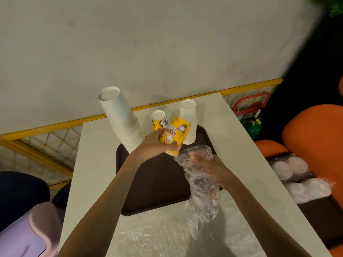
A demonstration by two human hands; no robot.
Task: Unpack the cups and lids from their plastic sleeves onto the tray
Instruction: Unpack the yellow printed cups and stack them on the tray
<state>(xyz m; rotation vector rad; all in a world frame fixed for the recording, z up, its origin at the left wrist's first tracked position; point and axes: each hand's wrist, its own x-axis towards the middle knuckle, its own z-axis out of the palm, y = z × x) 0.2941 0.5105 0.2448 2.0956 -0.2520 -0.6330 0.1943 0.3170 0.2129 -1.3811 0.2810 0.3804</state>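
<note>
A lilac bin (27, 236) stands at the lower left beside the white table (92, 164). On the table lies one dark brown tray (157, 186), and four stacks of cups are at its far end. From the left, these are a tall white stack (120, 125) upside down at the far left corner, a short yellow printed stack (157, 118) standing, a second yellow stack (179, 131) tilted, and a smaller white stack (188, 121) at the far right. The left hand (159, 143) grips the tilted yellow stack over the tray. Just beside it, the right hand (206, 165) clutches one crumpled clear plastic sleeve (202, 190), which hangs down past the tray's near right corner. The near half of the tray is bare. A clear plastic sheet (167, 236) covers the table's near edge. A pale wall (148, 43) runs behind. To the right, well apart from the table, at least two wrapped packs of lids (297, 175) rest by orange seats (315, 130).
</note>
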